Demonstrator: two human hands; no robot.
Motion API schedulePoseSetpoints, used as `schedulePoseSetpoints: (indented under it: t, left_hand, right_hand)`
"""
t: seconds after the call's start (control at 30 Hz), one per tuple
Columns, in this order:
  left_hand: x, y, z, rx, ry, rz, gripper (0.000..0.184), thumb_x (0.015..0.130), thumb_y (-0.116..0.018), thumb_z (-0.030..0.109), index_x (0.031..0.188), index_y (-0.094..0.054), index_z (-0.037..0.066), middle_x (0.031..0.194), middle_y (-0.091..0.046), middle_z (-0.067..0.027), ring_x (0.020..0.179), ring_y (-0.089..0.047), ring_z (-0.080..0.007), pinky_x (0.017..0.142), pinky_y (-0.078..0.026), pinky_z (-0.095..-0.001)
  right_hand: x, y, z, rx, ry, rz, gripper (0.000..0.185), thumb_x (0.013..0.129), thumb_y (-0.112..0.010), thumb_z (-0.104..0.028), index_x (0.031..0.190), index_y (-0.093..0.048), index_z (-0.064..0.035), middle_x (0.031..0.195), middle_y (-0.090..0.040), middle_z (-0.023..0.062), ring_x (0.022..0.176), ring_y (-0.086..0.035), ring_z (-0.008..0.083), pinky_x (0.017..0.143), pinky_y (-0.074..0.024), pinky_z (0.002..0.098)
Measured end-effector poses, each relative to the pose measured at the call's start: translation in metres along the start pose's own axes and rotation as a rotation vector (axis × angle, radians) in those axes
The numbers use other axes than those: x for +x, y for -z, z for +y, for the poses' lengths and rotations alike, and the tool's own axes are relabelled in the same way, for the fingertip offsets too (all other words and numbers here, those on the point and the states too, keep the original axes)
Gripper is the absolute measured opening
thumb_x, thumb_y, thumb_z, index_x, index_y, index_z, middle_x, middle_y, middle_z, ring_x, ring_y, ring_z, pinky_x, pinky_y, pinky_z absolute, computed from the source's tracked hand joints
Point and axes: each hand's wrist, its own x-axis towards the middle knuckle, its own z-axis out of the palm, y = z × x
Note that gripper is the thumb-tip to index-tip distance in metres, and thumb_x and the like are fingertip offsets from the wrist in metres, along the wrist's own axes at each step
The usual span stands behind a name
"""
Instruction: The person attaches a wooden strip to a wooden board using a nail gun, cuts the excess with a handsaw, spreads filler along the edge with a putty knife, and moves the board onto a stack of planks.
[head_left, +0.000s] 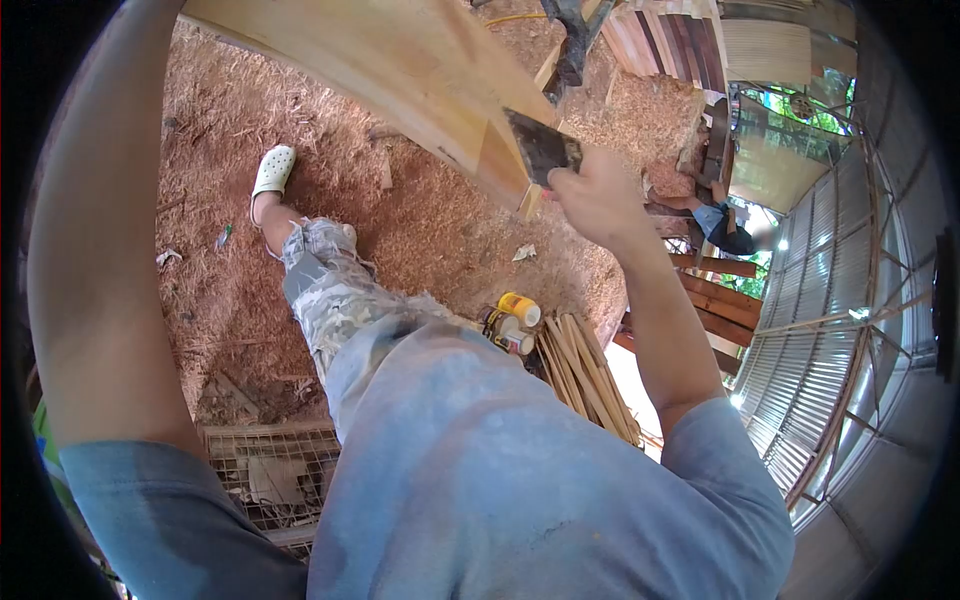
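My right hand (pixel 600 200) is closed around a wide, dark-bladed putty knife (pixel 541 146), its thumb over the near edge of the blade. The blade lies against the end of a long pale wooden board (pixel 400 75), by a corner with a small darker joint. This board stretches from the top left towards my right hand. At the left, my bare left forearm (pixel 110 220) reaches up past the top of the view, so that hand is out of sight.
Sawdust and shavings cover the ground (pixel 230 330) around my white clog (pixel 274 168). Near my leg are a yellow-capped bottle (pixel 519 308), cans (pixel 508 332) and a bundle of wood strips (pixel 585 375). Stacked boards (pixel 668 40) and another person (pixel 722 222) are farther off.
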Motion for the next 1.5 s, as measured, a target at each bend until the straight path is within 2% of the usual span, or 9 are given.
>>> schedulePoseSetpoints:
  t: [0.17, 0.4, 0.83, 1.0, 1.13, 1.23, 1.33, 1.4, 1.5]
  left_hand:
    - [-0.006, -0.042, -0.063, 0.158, 0.123, -0.081, 0.061, 0.097, -0.044, 0.051, 0.112, -0.069, -0.003, 0.122, -0.064, -0.0232, 0.118, -0.058, -0.0329, 0.105, -0.041, -0.0420]
    - [0.019, -0.072, -0.084, 0.197, 0.080, -0.116, 0.075, 0.093, -0.046, 0.060, 0.132, -0.057, -0.003, 0.142, -0.051, -0.0186, 0.134, -0.044, -0.0304, 0.115, -0.030, -0.0413]
    - [0.018, -0.028, -0.011, 0.367, -0.006, -0.132, 0.087, 0.092, -0.036, 0.073, 0.136, -0.057, 0.001, 0.157, -0.035, -0.0088, 0.144, -0.032, -0.0269, 0.118, -0.022, -0.0445]
    - [-0.012, -0.030, 0.007, 0.396, 0.000, -0.280, 0.080, 0.100, -0.024, 0.059, 0.155, -0.020, 0.001, 0.162, -0.022, -0.0164, 0.150, -0.020, -0.0302, 0.122, -0.017, -0.0436]
    - [-0.090, -0.026, 0.065, 0.682, -0.264, -0.492, 0.059, 0.102, -0.035, 0.047, 0.147, -0.044, 0.010, 0.160, -0.020, -0.0249, 0.149, -0.016, -0.0412, 0.119, -0.014, -0.0572]
    - [-0.153, -0.033, 0.074, 0.180, -0.464, -0.410, 0.048, 0.097, -0.052, 0.041, 0.092, -0.074, -0.001, 0.157, -0.024, -0.0283, 0.149, -0.014, -0.0409, 0.120, -0.010, -0.0538]
    - [-0.186, -0.034, 0.102, 0.117, -0.613, -0.274, 0.046, 0.096, -0.058, 0.038, 0.086, -0.074, -0.003, 0.144, -0.046, -0.0288, 0.138, -0.041, -0.0372, 0.114, -0.031, -0.0476]
    - [-0.179, -0.010, 0.126, -0.480, -0.041, -0.644, 0.034, 0.094, -0.063, 0.030, 0.091, -0.073, -0.003, 0.115, -0.068, -0.0245, 0.108, -0.066, -0.0319, 0.093, -0.051, -0.0404]
    - [-0.116, -0.049, 0.101, -0.611, -0.290, -0.292, 0.027, 0.092, -0.067, 0.023, 0.095, -0.072, -0.003, 0.089, -0.073, -0.0177, 0.083, -0.071, -0.0270, 0.073, -0.056, -0.0368]
  right_hand:
    - [-0.007, -0.017, 0.011, -0.003, 0.007, -0.041, 0.038, 0.081, -0.051, -0.011, 0.113, -0.062, 0.0068, 0.088, -0.066, 0.0318, 0.090, -0.068, 0.0425, 0.082, -0.0515, 0.0449]
    - [0.019, 0.039, 0.062, 0.406, -0.061, 0.199, 0.028, 0.085, -0.061, -0.010, 0.108, -0.066, 0.0056, 0.093, -0.070, 0.0109, 0.079, -0.068, 0.0186, 0.074, -0.0562, 0.0336]
    - [-0.044, -0.018, 0.157, 1.577, -0.146, 0.263, 0.022, 0.090, -0.060, -0.011, 0.107, -0.063, 0.0025, 0.086, -0.067, 0.0088, 0.067, -0.064, 0.0185, 0.055, -0.0524, 0.0332]
    - [-0.086, -0.060, 0.189, 1.948, -0.011, 0.429, 0.023, 0.089, -0.060, -0.009, 0.109, -0.062, 0.0016, 0.085, -0.067, 0.0094, 0.066, -0.065, 0.0184, 0.053, -0.0514, 0.0327]
    - [-0.109, -0.088, 0.210, 1.971, -0.055, 0.410, 0.024, 0.087, -0.061, -0.006, 0.110, -0.062, 0.0005, 0.087, -0.068, 0.0094, 0.068, -0.066, 0.0194, 0.055, -0.0546, 0.0324]
    - [-0.109, -0.105, 0.210, 2.004, 0.014, 0.358, 0.024, 0.086, -0.064, -0.004, 0.110, -0.062, -0.0004, 0.087, -0.069, 0.0085, 0.070, -0.067, 0.0198, 0.058, -0.0587, 0.0336]
    - [-0.103, -0.103, 0.209, 2.044, 0.038, 0.313, 0.024, 0.088, -0.065, -0.003, 0.111, -0.062, 0.0006, 0.090, -0.070, 0.0096, 0.073, -0.069, 0.0209, 0.061, -0.0606, 0.0362]
    - [-0.103, -0.086, 0.190, 2.140, 0.074, 0.296, 0.026, 0.091, -0.065, -0.007, 0.115, -0.062, 0.0019, 0.094, -0.071, 0.0108, 0.067, -0.068, 0.0200, 0.061, -0.0591, 0.0343]
    - [-0.066, -0.054, 0.147, 2.032, 0.192, 0.275, 0.025, 0.091, -0.064, -0.005, 0.116, -0.062, -0.0005, 0.092, -0.070, 0.0081, 0.069, -0.067, 0.0169, 0.062, -0.0576, 0.0313]
